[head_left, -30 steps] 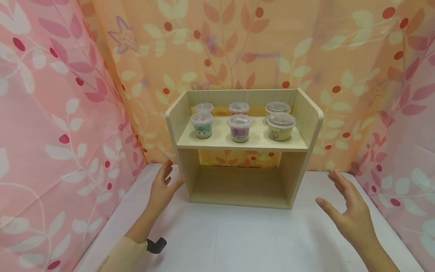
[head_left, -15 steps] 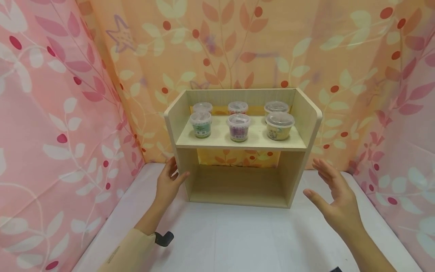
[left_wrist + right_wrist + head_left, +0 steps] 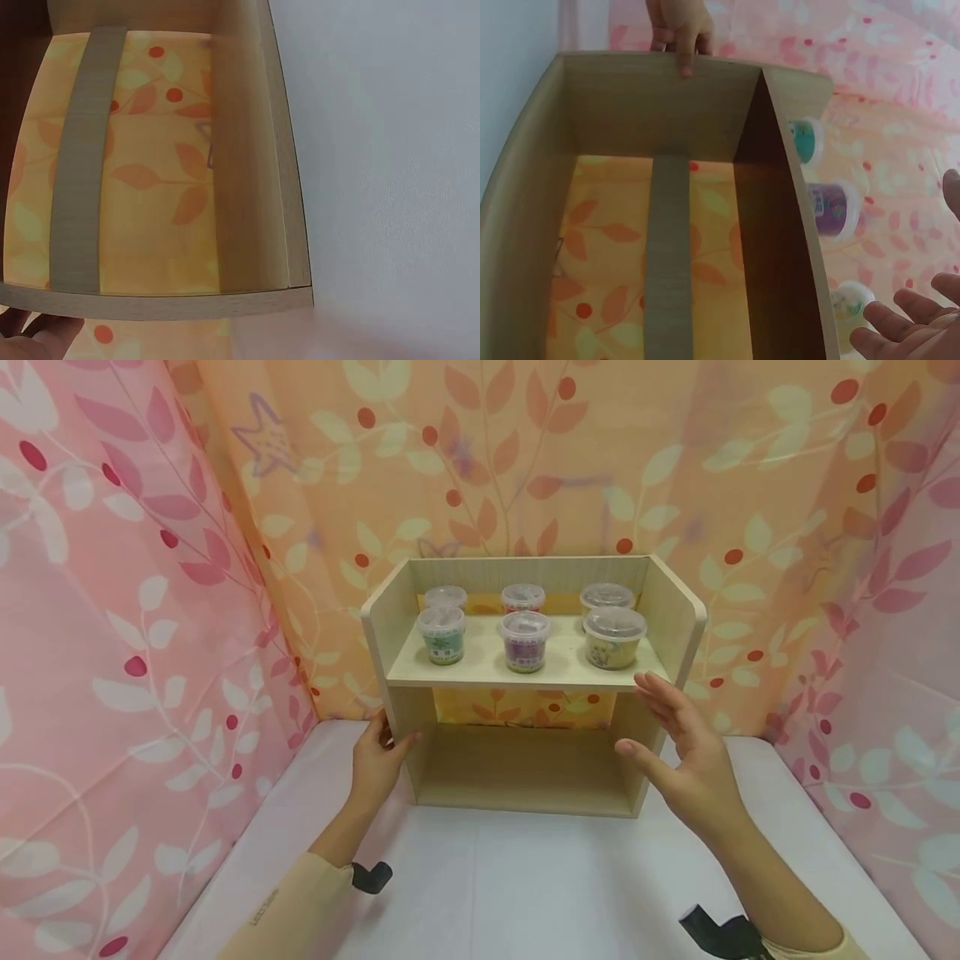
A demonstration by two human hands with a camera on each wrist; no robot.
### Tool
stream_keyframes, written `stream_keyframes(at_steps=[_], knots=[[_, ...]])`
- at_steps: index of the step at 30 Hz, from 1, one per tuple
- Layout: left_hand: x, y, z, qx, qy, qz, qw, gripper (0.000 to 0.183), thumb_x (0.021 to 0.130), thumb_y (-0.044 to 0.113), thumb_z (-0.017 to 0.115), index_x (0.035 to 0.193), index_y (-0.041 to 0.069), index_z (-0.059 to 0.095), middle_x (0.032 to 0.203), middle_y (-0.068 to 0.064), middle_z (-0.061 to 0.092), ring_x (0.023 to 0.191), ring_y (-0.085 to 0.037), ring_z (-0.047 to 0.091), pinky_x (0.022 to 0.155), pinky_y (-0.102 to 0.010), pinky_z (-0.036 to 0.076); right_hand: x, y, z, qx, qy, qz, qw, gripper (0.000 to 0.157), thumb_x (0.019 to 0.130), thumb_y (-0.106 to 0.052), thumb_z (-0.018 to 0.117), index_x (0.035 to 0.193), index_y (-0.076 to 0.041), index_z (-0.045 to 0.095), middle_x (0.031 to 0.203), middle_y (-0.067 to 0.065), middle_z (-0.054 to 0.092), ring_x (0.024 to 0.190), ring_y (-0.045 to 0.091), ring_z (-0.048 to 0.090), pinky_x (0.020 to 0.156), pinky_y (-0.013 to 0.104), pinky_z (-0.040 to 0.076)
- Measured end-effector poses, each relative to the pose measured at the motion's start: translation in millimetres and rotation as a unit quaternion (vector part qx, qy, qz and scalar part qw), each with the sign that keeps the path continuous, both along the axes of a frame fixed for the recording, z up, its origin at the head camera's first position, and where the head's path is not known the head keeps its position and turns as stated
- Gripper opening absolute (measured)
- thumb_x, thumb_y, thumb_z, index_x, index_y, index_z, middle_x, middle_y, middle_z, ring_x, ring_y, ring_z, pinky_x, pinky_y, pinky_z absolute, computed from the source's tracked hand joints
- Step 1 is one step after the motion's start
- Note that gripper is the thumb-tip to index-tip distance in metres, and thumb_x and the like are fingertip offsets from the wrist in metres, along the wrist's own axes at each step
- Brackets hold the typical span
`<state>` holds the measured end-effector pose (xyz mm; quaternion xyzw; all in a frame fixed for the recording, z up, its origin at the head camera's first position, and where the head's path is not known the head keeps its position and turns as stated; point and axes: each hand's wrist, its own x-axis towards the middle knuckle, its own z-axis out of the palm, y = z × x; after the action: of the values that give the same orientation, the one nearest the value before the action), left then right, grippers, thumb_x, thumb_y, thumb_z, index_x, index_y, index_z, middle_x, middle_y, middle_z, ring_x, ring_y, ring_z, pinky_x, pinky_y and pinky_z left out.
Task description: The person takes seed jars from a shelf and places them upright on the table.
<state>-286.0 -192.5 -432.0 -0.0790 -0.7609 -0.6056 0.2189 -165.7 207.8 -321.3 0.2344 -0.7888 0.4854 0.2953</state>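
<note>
A pale wooden two-tier shelf [image 3: 525, 777] stands on the white table. My left hand [image 3: 375, 768] grips its left side panel, thumb over the front edge and fingers outside; the right wrist view also shows this left hand [image 3: 681, 26]. My right hand [image 3: 693, 777], fingers extended and holding nothing, is raised before the right side panel, near a lidded yellow tub [image 3: 613, 647]. Along the upper board's front stand that tub, a purple lidded cup [image 3: 525, 647] and a green lidded cup [image 3: 442, 643]. Several similar tubs stand behind them, partly hidden.
The lower compartment has an open back with a crosswise slat [image 3: 86, 165]. Patterned orange cloth [image 3: 525, 468] hangs behind the shelf, with pink cloth [image 3: 135, 693] on both sides. White table surface [image 3: 510, 885] extends in front. Each wrist carries a black strap piece [image 3: 371, 877].
My left hand has moved right onto the shelf's left panel and taken hold of it. My right hand has moved left and up towards the right panel. The tubs stay in place.
</note>
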Motion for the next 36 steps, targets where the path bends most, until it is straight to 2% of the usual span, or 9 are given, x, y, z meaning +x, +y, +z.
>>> stream_keyframes(at_steps=[4,7,10,18,24,29,30,35,36], knots=[[-3.0,0,-4.2,0.008,-0.002,0.010,0.9999,0.059,0.088,0.004,0.080,0.143,0.004,0.058,0.135,-0.019,0.065,0.121,-0.035,0.065,0.094,-0.036,0.059,-8.1,-10,9.6,0.003,-0.024,0.002,1.000,0.079,0.085,0.000,0.081,0.154,-0.015,0.045,0.150,0.013,0.054,0.139,0.018,0.051,0.114,0.013,0.037],[-4.8,0,-5.8,0.022,0.000,0.011,0.9997,0.054,0.089,0.002,0.078,0.140,0.002,0.060,0.133,-0.020,0.066,0.121,-0.035,0.066,0.090,-0.025,0.059,-15.1,-17,17.1,0.002,-0.038,0.006,0.999,0.077,0.088,-0.006,0.081,0.155,-0.015,0.044,0.151,0.011,0.054,0.139,0.022,0.051,0.112,0.012,0.038],[-5.4,-1,-5.8,0.035,0.009,0.008,0.9993,0.051,0.089,0.001,0.078,0.138,0.001,0.063,0.132,-0.021,0.066,0.121,-0.036,0.066,0.088,-0.019,0.058,-22.2,-23,24.7,0.000,-0.056,0.016,0.998,0.075,0.090,-0.010,0.080,0.155,-0.014,0.043,0.153,0.009,0.051,0.139,0.023,0.051,0.113,0.013,0.039],[-0.9,-8,-6.2,0.028,0.007,0.003,0.9996,0.049,0.089,0.001,0.078,0.136,0.001,0.064,0.124,-0.023,0.069,0.118,-0.037,0.067,0.086,-0.016,0.057,-38.9,-45,44.6,0.003,-0.118,0.031,0.993,0.077,0.092,-0.027,0.079,0.157,-0.014,0.040,0.158,0.003,0.046,0.145,0.023,0.045,0.121,0.044,0.036],[-0.6,-9,-8.4,0.012,0.011,0.007,0.9998,0.043,0.090,0.002,0.078,0.131,-0.003,0.067,0.122,-0.025,0.070,0.117,-0.036,0.068,0.086,-0.017,0.057,-51.2,-58,55.2,0.000,-0.154,0.038,0.987,0.086,0.091,-0.036,0.080,0.160,-0.014,0.034,0.164,0.001,0.038,0.150,0.022,0.039,0.124,0.045,0.031],[-1.1,-10,-11.3,0.008,0.010,0.018,0.9998,0.042,0.090,0.006,0.078,0.130,-0.002,0.068,0.124,-0.022,0.070,0.116,-0.034,0.068,0.083,-0.010,0.055,-66.7,-70,61.0,-0.001,-0.174,0.041,0.984,0.092,0.090,-0.039,0.080,0.161,-0.011,0.029,0.166,0.006,0.032,0.152,0.024,0.033,0.126,0.044,0.027],[-0.4,-9,-10.3,0.006,0.008,0.021,0.9997,0.042,0.090,0.005,0.078,0.130,-0.003,0.068,0.124,-0.023,0.070,0.115,-0.034,0.068,0.081,-0.009,0.054,-70.2,-73,62.6,-0.002,-0.179,0.042,0.983,0.094,0.089,-0.039,0.081,0.161,-0.010,0.029,0.167,0.008,0.031,0.153,0.025,0.033,0.127,0.044,0.027],[17.5,-3,11.0,-0.014,-0.003,0.024,0.9996,0.039,0.092,0.003,0.075,0.128,-0.008,0.066,0.118,-0.026,0.070,0.109,-0.035,0.069,0.079,-0.010,0.055,-85.4,-84,71.7,0.000,-0.219,0.039,0.975,0.100,0.089,-0.041,0.081,0.162,-0.007,0.022,0.169,0.011,0.024,0.155,0.030,0.027,0.127,0.046,0.024],[20.4,-2,14.6,-0.014,-0.005,0.022,0.9996,0.039,0.092,0.002,0.075,0.128,-0.009,0.066,0.118,-0.027,0.070,0.107,-0.030,0.071,0.079,-0.010,0.055,-88.5,-86,72.8,0.003,-0.227,0.038,0.973,0.102,0.088,-0.042,0.081,0.163,-0.007,0.021,0.170,0.011,0.023,0.155,0.031,0.026,0.128,0.047,0.023]])
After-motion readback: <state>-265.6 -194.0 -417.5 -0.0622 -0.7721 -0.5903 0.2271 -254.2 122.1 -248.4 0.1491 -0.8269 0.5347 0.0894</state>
